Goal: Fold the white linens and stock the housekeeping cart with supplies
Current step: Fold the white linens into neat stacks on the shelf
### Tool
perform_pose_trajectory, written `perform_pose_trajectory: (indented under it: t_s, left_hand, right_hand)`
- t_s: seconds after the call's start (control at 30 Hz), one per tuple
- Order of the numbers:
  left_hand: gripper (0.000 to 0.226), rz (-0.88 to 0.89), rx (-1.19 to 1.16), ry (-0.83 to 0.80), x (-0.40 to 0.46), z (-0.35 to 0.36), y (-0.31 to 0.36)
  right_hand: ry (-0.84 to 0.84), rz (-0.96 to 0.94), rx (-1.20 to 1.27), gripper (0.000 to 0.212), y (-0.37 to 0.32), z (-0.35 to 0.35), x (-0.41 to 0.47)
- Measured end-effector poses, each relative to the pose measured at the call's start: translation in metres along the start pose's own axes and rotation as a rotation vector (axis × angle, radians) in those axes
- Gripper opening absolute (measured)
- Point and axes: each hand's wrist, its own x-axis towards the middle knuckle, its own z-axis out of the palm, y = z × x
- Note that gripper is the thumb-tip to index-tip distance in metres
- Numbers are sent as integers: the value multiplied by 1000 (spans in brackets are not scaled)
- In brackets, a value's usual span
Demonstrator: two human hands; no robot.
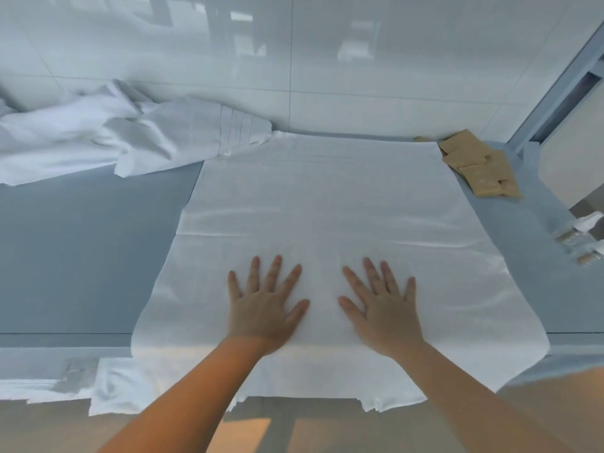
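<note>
A white linen sheet [323,207] lies spread flat on the grey-blue table [91,256], and its near edge hangs over the front edge of the table toward the person. Both hands lie on the near part of this sheet, palms down. The left hand [264,305] has its fingers straight and spread, so its grip is apart and holds nothing; the right hand [382,308] lies the same way, just beside it, with the two thumbs pointing to each other and not touching. At the far left of the table there is a crumpled heap of white linens [130,138], and one corner of it touches the far left corner of the flat sheet. At the far right, near the sheet's corner, lie some tan packets [480,168]. Further right, at the table's edge, are small clear wrapped items [578,240], too blurred to name.
</note>
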Motion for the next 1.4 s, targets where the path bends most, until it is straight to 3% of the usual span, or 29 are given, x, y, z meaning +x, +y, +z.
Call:
perform_pose_trajectory:
  t_s: [0.4, 0.7, 0.9, 1.0, 1.2, 1.3, 1.4]
  left_hand:
    - [70, 0, -2, 38, 52, 1, -8]
    - [74, -22, 17, 45, 124, -9, -9]
    - [73, -52, 38, 38, 143, -12, -12]
    - [69, -52, 34, 17, 147, -13, -13]
    - [55, 17, -24, -125, 109, -19, 11]
    - [62, 142, -5, -54, 45, 4, 37]
    - [66, 151, 5, 22, 28, 10, 34]
  right_hand:
    - [49, -25, 6, 60, 17, -10, 60]
    - [-20, 33, 23, 57, 11, -30, 127]
    - [50, -244, 22, 66, -46, -2, 60]
    - [123, -102, -2, 67, 2, 2, 40]
    - [131, -18, 7, 66, 16, 1, 43]
    - [121, -17, 17, 65, 21, -1, 47]
    - [88, -31, 4, 64, 21, -2, 54]
